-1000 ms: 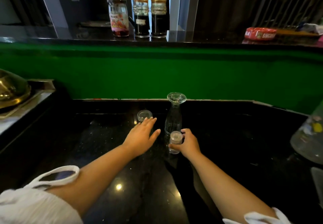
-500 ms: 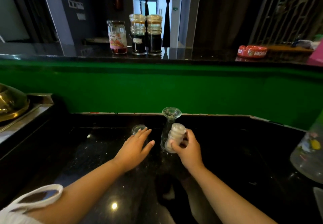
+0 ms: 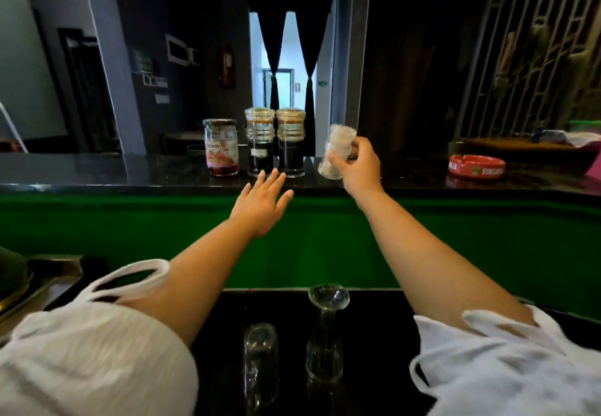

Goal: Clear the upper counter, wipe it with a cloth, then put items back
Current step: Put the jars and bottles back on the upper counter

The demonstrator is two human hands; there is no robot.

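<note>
Head view: the right hand (image 3: 361,168) is raised at about 1 o'clock in the frame, its fingers and thumb curled round a small clear shaker (image 3: 338,149). The shaker is tilted, with its top leaning away from the person. Its base is low over the upper counter (image 3: 97,172); whether it touches the dark stone I cannot tell. The left hand (image 3: 260,202) reaches forward near the middle, fingers straight and spread wide, holding nothing, its fingertips over the counter's near edge.

At 12 o'clock from the left hand stand two tall jars (image 3: 290,142) of dark liquid, side by side, and at 11 o'clock from it a labelled jam jar (image 3: 221,149). A red ashtray (image 3: 476,166) sits on the same counter, well apart at 3 o'clock from the right hand. Below the green panel (image 3: 487,237), on the lower counter (image 3: 221,334) at 6 o'clock, a glass carafe (image 3: 325,337) stands upright with a small tumbler (image 3: 261,357) just beside it at 9 o'clock.
</note>
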